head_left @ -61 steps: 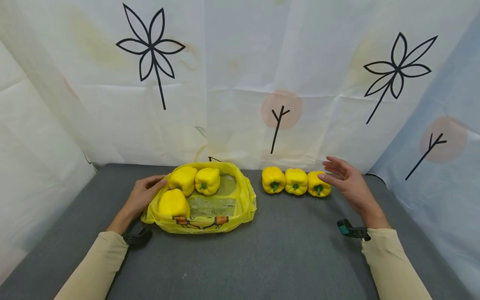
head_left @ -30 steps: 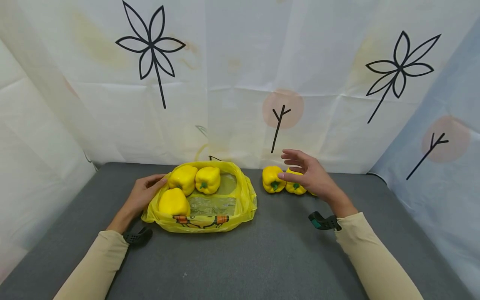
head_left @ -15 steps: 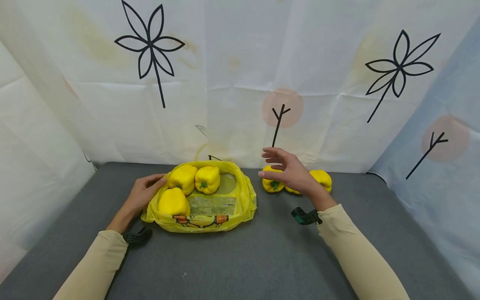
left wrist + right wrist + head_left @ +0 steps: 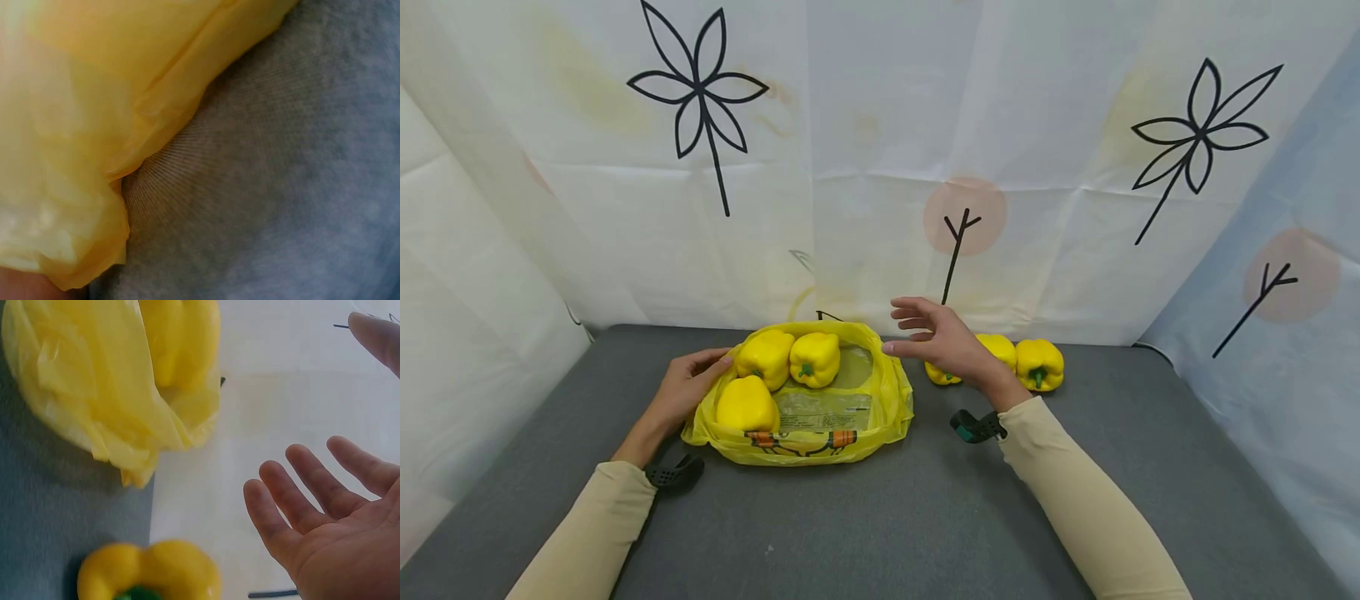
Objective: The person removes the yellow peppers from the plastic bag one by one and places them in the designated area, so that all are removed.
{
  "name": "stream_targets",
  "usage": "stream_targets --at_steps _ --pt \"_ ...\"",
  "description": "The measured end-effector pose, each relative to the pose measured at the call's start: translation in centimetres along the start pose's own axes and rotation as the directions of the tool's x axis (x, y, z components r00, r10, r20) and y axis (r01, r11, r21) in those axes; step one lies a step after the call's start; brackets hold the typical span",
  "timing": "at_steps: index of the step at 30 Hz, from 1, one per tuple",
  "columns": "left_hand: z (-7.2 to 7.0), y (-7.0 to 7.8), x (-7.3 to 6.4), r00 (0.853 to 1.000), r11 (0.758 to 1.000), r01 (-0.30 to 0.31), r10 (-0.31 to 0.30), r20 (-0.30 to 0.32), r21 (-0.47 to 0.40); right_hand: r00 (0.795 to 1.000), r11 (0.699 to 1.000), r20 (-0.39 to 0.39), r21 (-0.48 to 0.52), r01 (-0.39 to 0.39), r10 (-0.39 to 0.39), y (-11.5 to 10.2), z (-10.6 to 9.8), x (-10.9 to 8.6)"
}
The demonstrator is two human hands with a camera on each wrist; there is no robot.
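Observation:
A yellow plastic bag (image 4: pixel 891 400) sits with its mouth spread wide, and three yellow bell peppers lie inside: one at the back left (image 4: pixel 765 360), one behind the middle (image 4: pixel 815 360) and one at the front left (image 4: pixel 748 404). My left hand (image 4: pixel 683 392) holds the bag's left rim; thin plastic covers most of the left wrist view. Beside the bag's right rim, my right hand (image 4: pixel 946 340) hovers with spread fingers and nothing in it. It partly hides the leftmost pepper (image 4: pixel 942 375) of a row of three.
Two more peppers of that row, a middle one (image 4: pixel 997 350) and a right one (image 4: pixel 1037 364), stand near the back edge of the grey table (image 4: pixel 850 533). Printed white cloth (image 4: pixel 880 150) hangs behind and at both sides.
My right hand has travelled left from over the right end of the pepper row to beside the bag's right rim. Left hand, bag and peppers have stayed in place.

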State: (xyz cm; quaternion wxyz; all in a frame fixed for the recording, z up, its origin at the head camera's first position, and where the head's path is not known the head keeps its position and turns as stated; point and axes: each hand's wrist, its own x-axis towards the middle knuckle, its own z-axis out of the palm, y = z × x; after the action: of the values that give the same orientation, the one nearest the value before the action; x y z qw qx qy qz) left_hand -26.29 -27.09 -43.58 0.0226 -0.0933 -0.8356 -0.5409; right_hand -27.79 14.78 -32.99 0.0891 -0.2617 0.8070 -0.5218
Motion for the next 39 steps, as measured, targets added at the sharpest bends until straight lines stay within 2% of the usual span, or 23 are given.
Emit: stream_targets --at_steps 11,24,39 --pt "-0.1 0.4 0.1 1.000 1.000 -0.009 0.009 -0.006 0.021 0.998 0.999 0.058 0.044 -0.025 0.022 -0.1 2.3 2.3" --pt "-0.2 0.4 0.6 1.000 1.000 -0.021 0.021 -0.007 -0.001 0.992 0.997 0.098 -0.037 -0.075 0.078 0.4 4.0 3.9" --pt "0.1 0.1 -0.1 1.000 1.000 -0.008 0.008 -0.008 0.005 0.982 0.991 0.132 -0.015 -0.135 0.135 0.6 6.2 5.3"
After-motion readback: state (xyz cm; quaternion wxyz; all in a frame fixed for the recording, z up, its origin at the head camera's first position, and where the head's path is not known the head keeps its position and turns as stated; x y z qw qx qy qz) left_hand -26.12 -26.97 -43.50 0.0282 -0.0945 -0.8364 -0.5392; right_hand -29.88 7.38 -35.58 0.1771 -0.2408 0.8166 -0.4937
